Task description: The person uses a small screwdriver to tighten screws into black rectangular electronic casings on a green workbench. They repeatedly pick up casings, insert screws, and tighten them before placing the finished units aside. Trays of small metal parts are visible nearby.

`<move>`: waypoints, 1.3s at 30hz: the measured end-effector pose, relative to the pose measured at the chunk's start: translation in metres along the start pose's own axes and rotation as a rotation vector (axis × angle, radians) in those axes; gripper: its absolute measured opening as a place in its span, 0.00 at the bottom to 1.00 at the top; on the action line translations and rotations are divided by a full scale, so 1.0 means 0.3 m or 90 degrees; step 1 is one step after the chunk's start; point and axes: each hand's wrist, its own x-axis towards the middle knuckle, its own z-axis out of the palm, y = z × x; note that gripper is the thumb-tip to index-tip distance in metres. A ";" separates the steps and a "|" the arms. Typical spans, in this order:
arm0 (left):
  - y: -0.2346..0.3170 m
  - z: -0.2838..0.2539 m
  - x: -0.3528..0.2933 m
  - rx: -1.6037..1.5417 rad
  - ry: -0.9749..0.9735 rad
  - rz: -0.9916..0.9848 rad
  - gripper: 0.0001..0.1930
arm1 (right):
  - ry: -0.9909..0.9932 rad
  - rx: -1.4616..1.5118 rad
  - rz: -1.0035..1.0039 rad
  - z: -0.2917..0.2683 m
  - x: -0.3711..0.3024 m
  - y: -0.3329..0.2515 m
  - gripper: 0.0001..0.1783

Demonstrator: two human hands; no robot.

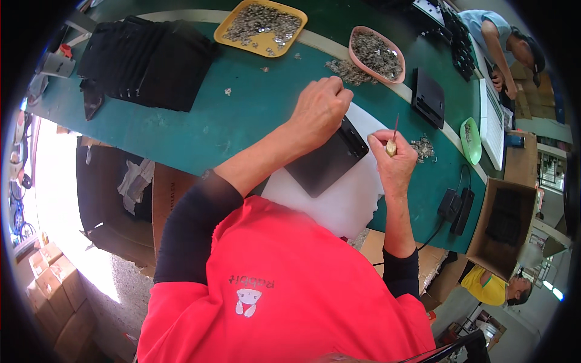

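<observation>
A flat black plastic panel (pixel 327 162) lies on a white foam sheet (pixel 357 206) in front of me. Over the panel's far left edge is my left hand (pixel 321 109), fingers curled together; whatever they pinch is hidden. My right hand (pixel 394 162), just right of the panel, grips a thin pointed tool (pixel 391 147) with a pale, rounded handle and a slim shaft pointing up. Beyond my left hand, small metal clips spill onto the bench beside a pink tray (pixel 400 77) full of them. Another small pile of clips (pixel 423 147) lies right of my right hand.
A yellow tray (pixel 219 36) of metal pieces stands at the back. Stacked black panels (pixel 145 63) fill the far left. At right are another black panel (pixel 428 100), a green tray (pixel 471 154), a black adapter with a cable (pixel 451 204) and a carton (pixel 478 239). Two people are nearby.
</observation>
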 end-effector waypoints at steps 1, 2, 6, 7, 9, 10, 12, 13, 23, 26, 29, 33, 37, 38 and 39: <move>0.013 -0.016 0.011 -0.011 0.037 0.033 0.10 | 0.005 0.002 -0.008 -0.006 0.016 -0.010 0.05; 0.031 -0.026 0.020 -0.029 0.077 0.069 0.10 | 0.015 -0.001 -0.017 -0.015 0.032 -0.019 0.05; 0.117 -0.077 -0.014 -0.274 -0.039 -0.146 0.07 | -0.053 0.144 0.048 -0.002 0.063 -0.062 0.06; 0.122 -0.088 -0.030 -0.292 -0.072 -0.166 0.07 | -0.074 0.191 0.064 0.015 0.064 -0.075 0.06; 0.135 -0.090 -0.051 -0.324 -0.098 -0.208 0.06 | -0.107 0.233 0.064 0.024 0.066 -0.077 0.06; 0.137 -0.090 -0.061 -0.335 -0.091 -0.231 0.05 | -0.120 0.233 0.047 0.029 0.069 -0.076 0.06; 0.136 -0.091 -0.072 -0.374 -0.094 -0.294 0.05 | -0.145 0.223 0.018 0.035 0.075 -0.081 0.06; 0.136 -0.093 -0.080 -0.401 -0.103 -0.337 0.05 | -0.160 0.215 0.008 0.037 0.073 -0.086 0.06; 0.124 -0.126 -0.104 -0.434 -0.047 -0.393 0.03 | -0.318 0.164 0.043 0.030 0.127 -0.159 0.08; 0.144 -0.126 -0.113 -0.349 0.011 -0.303 0.04 | -0.400 -0.007 0.028 0.006 0.148 -0.169 0.09; 0.145 -0.102 -0.146 -0.315 0.049 -0.242 0.04 | -0.425 -0.076 -0.014 0.002 0.152 -0.164 0.08; 0.145 -0.093 -0.181 -0.332 0.073 -0.297 0.03 | -0.446 -0.010 -0.018 0.028 0.150 -0.142 0.05; 0.145 -0.085 -0.186 -0.369 0.095 -0.343 0.05 | -0.453 -0.045 -0.108 0.040 0.161 -0.141 0.04; 0.145 -0.087 -0.182 -0.361 0.099 -0.343 0.05 | -0.440 -0.058 -0.154 0.050 0.158 -0.145 0.04; 0.141 -0.094 -0.181 -0.355 0.100 -0.342 0.05 | -0.424 -0.073 -0.197 0.065 0.153 -0.148 0.03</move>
